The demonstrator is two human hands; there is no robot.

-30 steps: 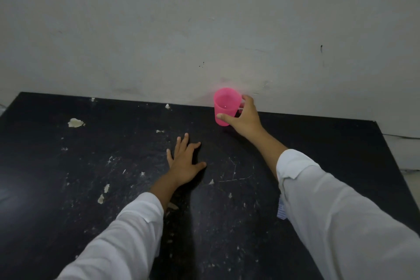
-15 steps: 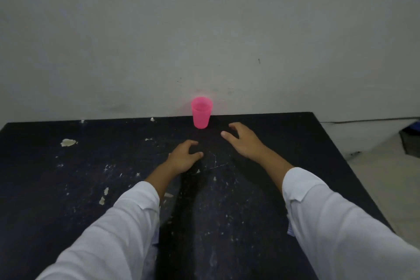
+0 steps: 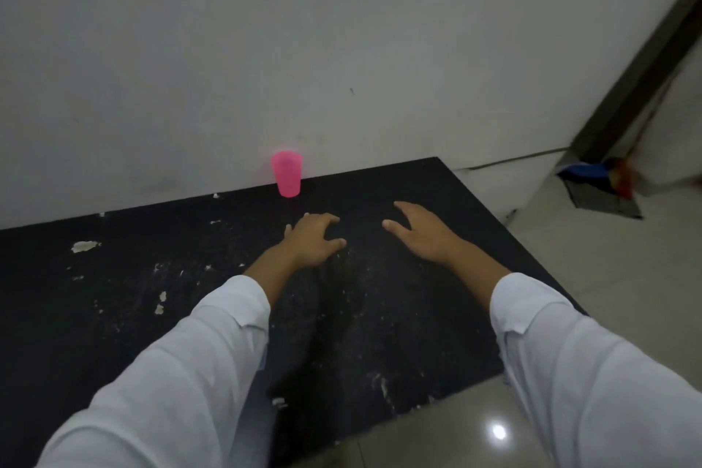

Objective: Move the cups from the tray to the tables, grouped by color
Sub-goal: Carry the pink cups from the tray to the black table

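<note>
A pink plastic cup [image 3: 287,173] stands upright at the back edge of the black table [image 3: 114,315], close to the wall. My left hand [image 3: 313,239] hovers over the table just in front of the cup, its fingers loosely curled and holding nothing. To its right, my right hand [image 3: 419,234] is open with relaxed fingers, also holding nothing and apart from the cup. No tray is in view.
The black tabletop is scratched and flecked with pale chips. A white wall [image 3: 342,49] runs behind it. Tiled floor [image 3: 607,258] lies to the right and front, with a dustpan and a blue and red object [image 3: 600,182] by a dark doorframe.
My right hand has let go of the pink cup and drawn back from it. My left hand has lifted off the table and curled. The view has backed away and swung right.
</note>
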